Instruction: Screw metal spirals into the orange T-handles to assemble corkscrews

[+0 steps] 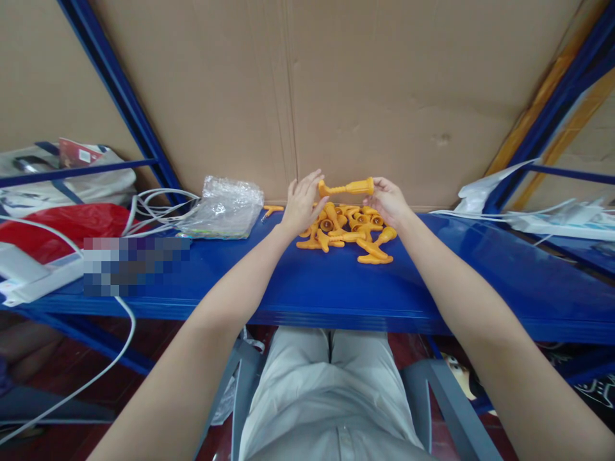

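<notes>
Orange T-handled pc [353, 187] held up, roughly level, over pile of similar pcs [350, 236] on tabletop [336, 282]; R hand [390, 200] closed on flared end; L hand [300, 203] part-open at T end, contact unclear; step prob. two-handed handling; next calls for steady R grip.

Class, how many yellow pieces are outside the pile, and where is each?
2: a long yellow piece, held by the right hand above the pile; a small yellow T-piece, lying left of the left hand. The hands may hide others.
</notes>
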Action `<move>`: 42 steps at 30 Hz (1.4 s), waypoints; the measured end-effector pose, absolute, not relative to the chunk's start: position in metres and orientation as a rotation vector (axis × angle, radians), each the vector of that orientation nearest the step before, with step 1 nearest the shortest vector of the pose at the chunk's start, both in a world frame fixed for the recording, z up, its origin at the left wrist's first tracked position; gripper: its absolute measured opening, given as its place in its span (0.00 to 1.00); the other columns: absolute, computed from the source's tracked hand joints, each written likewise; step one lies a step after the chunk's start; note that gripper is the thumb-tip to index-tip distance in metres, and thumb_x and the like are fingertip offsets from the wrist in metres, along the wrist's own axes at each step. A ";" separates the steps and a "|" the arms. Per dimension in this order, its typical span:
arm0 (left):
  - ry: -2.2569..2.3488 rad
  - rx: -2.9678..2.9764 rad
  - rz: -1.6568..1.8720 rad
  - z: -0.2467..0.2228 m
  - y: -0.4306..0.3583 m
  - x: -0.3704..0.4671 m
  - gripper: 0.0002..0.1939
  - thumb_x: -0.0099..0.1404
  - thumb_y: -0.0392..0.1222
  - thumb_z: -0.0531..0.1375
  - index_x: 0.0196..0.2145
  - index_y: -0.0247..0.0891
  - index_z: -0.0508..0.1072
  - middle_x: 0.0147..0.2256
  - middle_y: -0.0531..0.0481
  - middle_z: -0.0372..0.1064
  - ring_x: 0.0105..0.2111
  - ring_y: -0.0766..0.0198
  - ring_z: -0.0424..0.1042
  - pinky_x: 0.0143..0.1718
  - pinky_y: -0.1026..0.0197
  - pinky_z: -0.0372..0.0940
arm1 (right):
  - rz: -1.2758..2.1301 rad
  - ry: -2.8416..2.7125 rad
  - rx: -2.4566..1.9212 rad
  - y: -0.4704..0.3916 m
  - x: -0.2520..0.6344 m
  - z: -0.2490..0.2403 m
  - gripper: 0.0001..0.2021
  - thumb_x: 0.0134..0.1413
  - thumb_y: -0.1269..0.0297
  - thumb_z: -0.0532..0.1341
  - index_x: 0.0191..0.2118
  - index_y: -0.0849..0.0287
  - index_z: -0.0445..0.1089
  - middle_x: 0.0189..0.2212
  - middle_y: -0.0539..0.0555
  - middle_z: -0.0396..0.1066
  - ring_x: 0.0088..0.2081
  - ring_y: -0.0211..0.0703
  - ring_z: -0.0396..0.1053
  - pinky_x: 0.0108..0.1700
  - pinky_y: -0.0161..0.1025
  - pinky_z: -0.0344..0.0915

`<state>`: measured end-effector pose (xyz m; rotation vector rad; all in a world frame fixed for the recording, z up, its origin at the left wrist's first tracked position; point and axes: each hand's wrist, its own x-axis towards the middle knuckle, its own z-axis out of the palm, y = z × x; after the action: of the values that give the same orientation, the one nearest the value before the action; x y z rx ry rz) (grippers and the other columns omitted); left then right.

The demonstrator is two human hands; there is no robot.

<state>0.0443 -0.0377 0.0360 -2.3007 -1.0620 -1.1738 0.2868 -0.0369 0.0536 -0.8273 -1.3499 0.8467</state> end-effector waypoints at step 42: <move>-1.028 -2.446 -0.852 0.034 -0.036 0.056 0.16 0.74 0.38 0.52 0.52 0.39 0.76 0.47 0.41 0.76 0.52 0.51 0.72 0.58 0.45 0.62 | 0.766 -1.663 -0.902 -0.049 0.273 0.049 0.12 0.46 0.63 0.77 0.35 0.57 0.77 0.29 0.49 0.76 0.30 0.38 0.73 0.40 0.39 0.74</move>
<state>0.0561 -0.0363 0.0342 -2.4458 -1.0275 -0.8516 0.2729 -0.0487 0.0488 -0.9020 -1.6627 0.7656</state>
